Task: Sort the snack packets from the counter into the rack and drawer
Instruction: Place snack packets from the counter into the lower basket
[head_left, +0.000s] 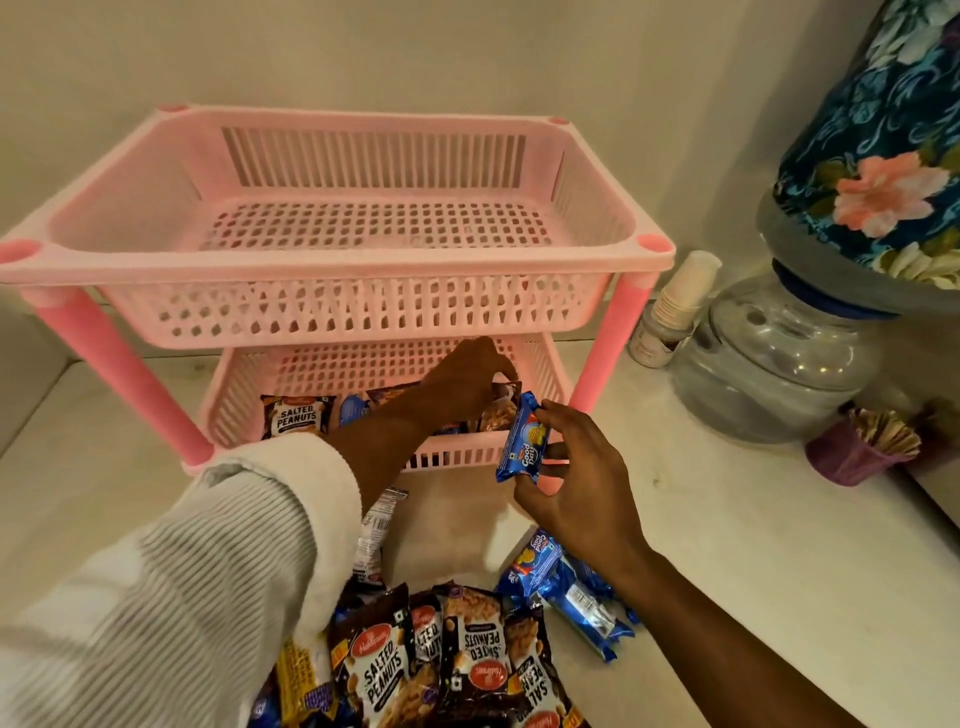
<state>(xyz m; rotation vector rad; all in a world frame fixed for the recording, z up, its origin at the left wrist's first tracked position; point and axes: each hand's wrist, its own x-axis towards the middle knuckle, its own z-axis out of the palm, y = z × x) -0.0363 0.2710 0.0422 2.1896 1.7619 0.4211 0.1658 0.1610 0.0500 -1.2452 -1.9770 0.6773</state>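
Note:
A pink two-tier plastic rack stands on the white counter. Its top tray holds nothing. In the lower tray lie a salted peanuts packet and a blue packet. My left hand reaches into the lower tray, fingers closed on a dark peanut packet. My right hand holds a blue Good Day biscuit packet upright just in front of the tray's right end. A heap of peanut packets and blue biscuit packets lies on the counter near me.
A water dispenser jar with a floral-covered bottle stands at the right. A stack of paper cups leans beside it. A purple cup of sticks sits at the far right. The wall is right behind the rack.

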